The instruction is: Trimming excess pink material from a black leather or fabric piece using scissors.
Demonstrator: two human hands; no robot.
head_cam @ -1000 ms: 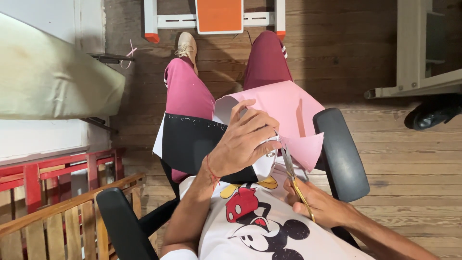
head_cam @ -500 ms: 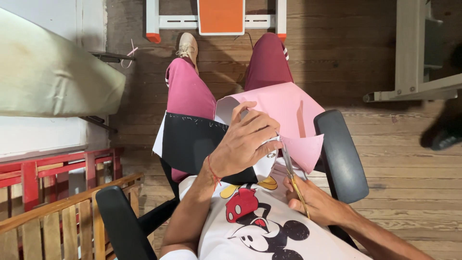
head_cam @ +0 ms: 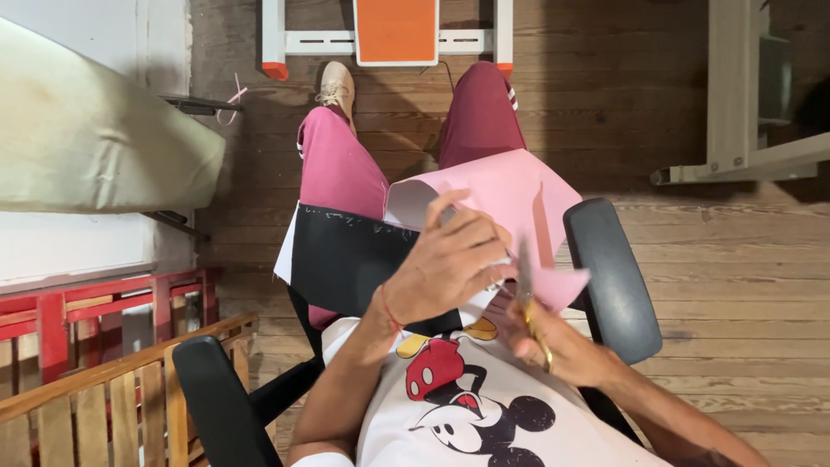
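Head view: a seated person's lap is seen from above, on a chair with black armrests (head_cam: 612,277) over a wooden plank floor (head_cam: 709,259). A pink sheet of paper (head_cam: 510,195) is held over the right thigh, above a black folder (head_cam: 346,259) laid across the lap. The left hand (head_cam: 445,264) is closed over the near edge of the paper, fingers curled on top and thumb hidden beneath, so that the sheet is gripped. The right hand (head_cam: 553,346) is wrapped around the yellow handles of a pair of scissors (head_cam: 526,290), whose blades are pointed up into the lower edge of the paper; the hand is blurred, and how far the blades are parted cannot be told. A cut strip of the paper is seen curling beside the blades. A red thread is worn at the left wrist. An orange-and-white frame (head_cam: 396,30) is seen beyond the feet, and a red wooden railing (head_cam: 86,303) at the left.
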